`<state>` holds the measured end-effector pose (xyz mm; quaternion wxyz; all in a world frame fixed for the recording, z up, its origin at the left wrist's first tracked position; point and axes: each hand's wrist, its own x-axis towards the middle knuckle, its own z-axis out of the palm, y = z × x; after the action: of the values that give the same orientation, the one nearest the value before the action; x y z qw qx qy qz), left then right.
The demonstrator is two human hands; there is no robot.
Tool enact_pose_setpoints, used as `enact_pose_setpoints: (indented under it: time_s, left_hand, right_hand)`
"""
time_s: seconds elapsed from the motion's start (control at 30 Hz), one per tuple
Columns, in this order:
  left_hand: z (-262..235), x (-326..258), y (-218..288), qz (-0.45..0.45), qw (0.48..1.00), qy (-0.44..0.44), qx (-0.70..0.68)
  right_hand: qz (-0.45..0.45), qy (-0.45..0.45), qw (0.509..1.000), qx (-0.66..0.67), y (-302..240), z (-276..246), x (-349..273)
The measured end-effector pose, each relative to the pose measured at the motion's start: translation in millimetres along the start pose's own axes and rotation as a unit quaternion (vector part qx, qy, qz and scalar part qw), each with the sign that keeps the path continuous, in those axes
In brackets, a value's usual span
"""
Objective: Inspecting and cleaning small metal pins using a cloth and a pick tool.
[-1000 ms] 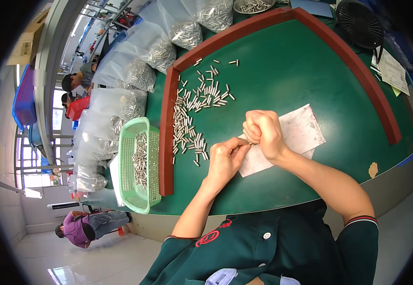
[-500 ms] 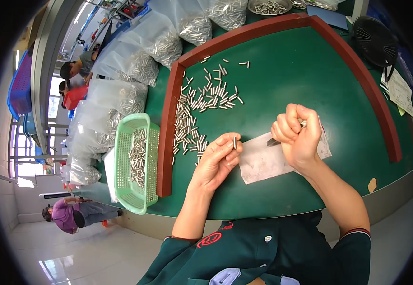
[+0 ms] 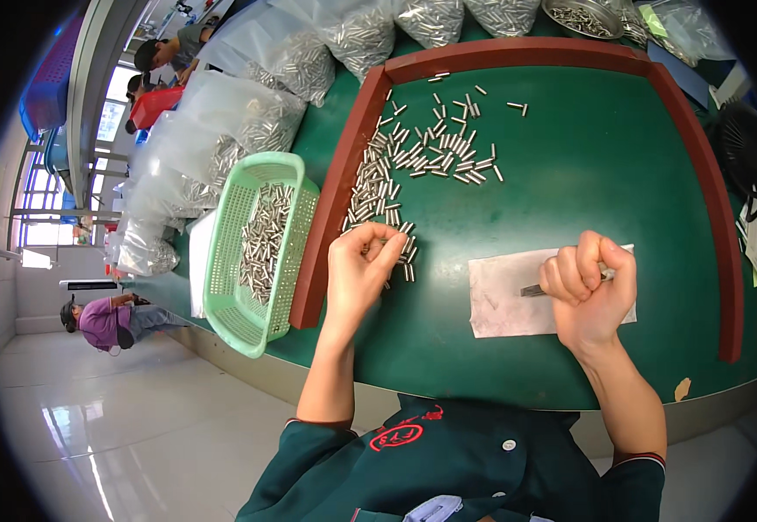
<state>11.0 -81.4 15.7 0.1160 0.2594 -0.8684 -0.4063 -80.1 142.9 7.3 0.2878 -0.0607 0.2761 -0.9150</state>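
green basket [image 3: 303, 222] holds loose metal pins [image 3: 265, 242]. right of basket: pin pile [image 3: 375, 187], left hand [image 3: 354, 271] at its near edge, fingertips close together; cannot tell if gripping pin. farther right of basket: right hand [image 3: 589, 291] clamped on metal tool [image 3: 532, 291], above pale cloth [image 3: 498, 315]. beyond basket: clear bags [image 3: 356, 43] of pins.

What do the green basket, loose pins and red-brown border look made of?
Green basket: likely moulded plastic, slightly glossy, with regular perforations. Loose pins: apparently polished metal, given bright silvery highlights. Red-brown border: smooth, perhaps painted wood; its even colour leaves that open.
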Motion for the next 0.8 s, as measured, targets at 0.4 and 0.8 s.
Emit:
enact_pose_setpoints:
  time_s: [0.4, 0.8]
  left_hand:
    - [22, 20, 8, 0.105, 0.979, -0.006, 0.174]
    - [56, -14, 43, 0.325, 0.923, -0.199, 0.045]
  right_hand:
    - [-0.012, 0.012, 0.999, -0.034, 1, -5, 2]
    - [-0.017, -0.002, 1.0, -0.016, -4, -9, 6]
